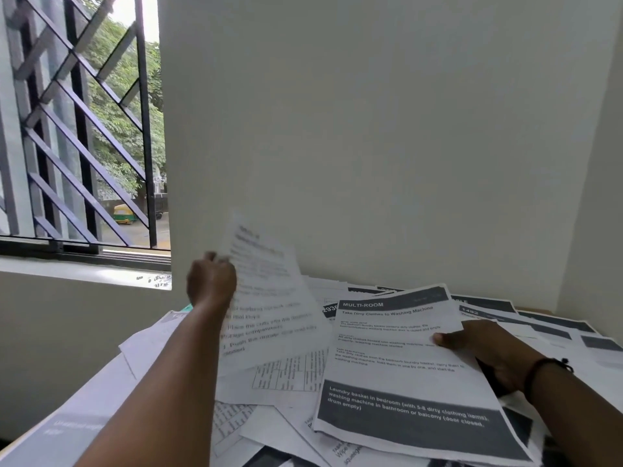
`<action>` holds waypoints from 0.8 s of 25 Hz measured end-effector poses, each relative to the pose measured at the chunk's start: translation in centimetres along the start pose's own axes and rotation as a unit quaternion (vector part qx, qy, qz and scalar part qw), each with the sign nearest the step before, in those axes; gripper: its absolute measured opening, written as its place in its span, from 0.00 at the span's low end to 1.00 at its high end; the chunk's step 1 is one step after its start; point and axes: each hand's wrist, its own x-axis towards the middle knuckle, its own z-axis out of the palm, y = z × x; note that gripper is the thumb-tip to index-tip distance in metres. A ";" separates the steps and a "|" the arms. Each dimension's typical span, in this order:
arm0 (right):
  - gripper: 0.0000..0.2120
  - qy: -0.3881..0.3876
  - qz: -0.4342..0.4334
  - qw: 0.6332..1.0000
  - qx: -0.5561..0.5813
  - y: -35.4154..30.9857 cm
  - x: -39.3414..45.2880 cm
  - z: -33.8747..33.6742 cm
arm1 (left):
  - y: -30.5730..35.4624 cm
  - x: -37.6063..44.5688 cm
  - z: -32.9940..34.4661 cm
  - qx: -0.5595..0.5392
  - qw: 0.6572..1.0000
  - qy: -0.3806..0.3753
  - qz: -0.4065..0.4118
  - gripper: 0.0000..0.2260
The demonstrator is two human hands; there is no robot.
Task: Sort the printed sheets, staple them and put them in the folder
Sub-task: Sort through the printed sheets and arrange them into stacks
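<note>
A window [81,123] with a dark diagonal grille [84,106] stands to the left of the left hand [210,281], with green trees [124,96] and a yellow vehicle [125,214] outside. A plain pale wall [371,129] rises behind both hands. Under and between the hands, loose printed sheets [290,375] lie scattered and overlapping, covering the surface; more of them [539,325] spread beyond the right hand [485,352], which wears a dark cord bracelet [542,369] at the wrist.

The left hand is raised above the pile and grips 1 blurred sheet [266,298] at its left edge. That sheet stands tilted up, its long axis running from the pile toward the wall, its printed face turned toward the camera.

The right hand holds the sheet headed MULTI-ROOM [404,365] by its right edge, thumb [445,340] on top and fingers curled beneath. This sheet lies nearly flat just above the pile, long axis running away from the person, heading at the far end, dark band nearest. It sits just right of the raised sheet, whose lower corner comes close to its left edge.
</note>
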 end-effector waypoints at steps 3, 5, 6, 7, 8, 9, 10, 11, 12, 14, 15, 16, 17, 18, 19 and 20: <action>0.54 0.013 -0.003 1.000 -0.011 0.0 -0.1 0.2 | 1.9 1.3 -1.5 -0.269 0.948 0.148 -0.088 0.12; 0.42 0.014 -0.015 0.999 -0.038 -0.1 -0.3 0.3 | 1.6 2.6 -1.2 -0.365 0.909 0.072 -0.190 0.17; 0.32 0.022 -0.019 0.999 -0.045 -0.4 -0.6 0.5 | 0.9 3.0 -0.5 -0.365 0.903 -0.001 -0.227 0.20; 0.25 0.035 -0.014 0.998 -0.042 -0.5 -0.7 0.6 | 0.3 3.2 0.2 -0.347 0.905 -0.058 -0.238 0.23; 0.20 0.040 -0.014 0.998 -0.044 -0.4 -0.4 0.4 | -0.3 3.2 1.3 -0.334 0.901 -0.113 -0.251 0.23; 0.19 0.047 -0.014 0.997 -0.057 -0.5 -0.4 0.5 | 0.0 1.9 1.8 -0.322 0.901 -0.153 -0.248 0.19; 0.19 0.046 -0.017 0.996 -0.070 -0.6 -0.3 0.4 | 0.6 0.3 2.3 -0.289 0.909 -0.191 -0.232 0.12; 0.22 0.052 -0.016 0.996 -0.068 -0.8 -0.4 0.5 | 1.1 -1.4 2.8 -0.263 0.919 -0.205 -0.212 0.09; 0.25 0.053 -0.016 0.997 -0.062 -0.9 -0.3 0.4 | 1.2 -2.5 3.6 -0.215 0.936 -0.220 -0.171 0.09; 0.24 0.054 -0.035 0.996 -0.069 -1.2 -0.5 0.5 | 1.6 -5.0 4.5 -0.137 0.948 -0.267 -0.102 0.07; 0.19 0.057 -0.049 0.994 -0.080 -1.4 -0.9 0.5 | 1.8 -5.9 4.7 -0.112 0.945 -0.297 -0.078 0.05; 0.15 0.062 -0.061 0.993 -0.084 -1.7 -1.3 0.7 | 1.6 -6.4 5.2 -0.094 0.941 -0.318 -0.064 0.04; 0.12 0.065 -0.067 0.993 -0.075 -1.9 -1.6 0.9 | 1.5 -6.6 5.5 -0.082 0.936 -0.339 -0.058 0.04; 0.10 0.064 -0.073 0.994 -0.057 -2.1 -1.8 1.1 | 1.4 -6.9 5.8 -0.065 0.930 -0.358 -0.047 0.05; 0.10 0.060 -0.076 0.995 -0.037 -2.2 -2.1 1.3 | 1.6 -7.5 5.8 -0.049 0.927 -0.369 -0.032 0.07; 0.09 0.056 -0.078 0.995 -0.017 -2.3 -2.4 1.5 | 1.8 -8.0 5.9 -0.041 0.927 -0.373 -0.023 0.08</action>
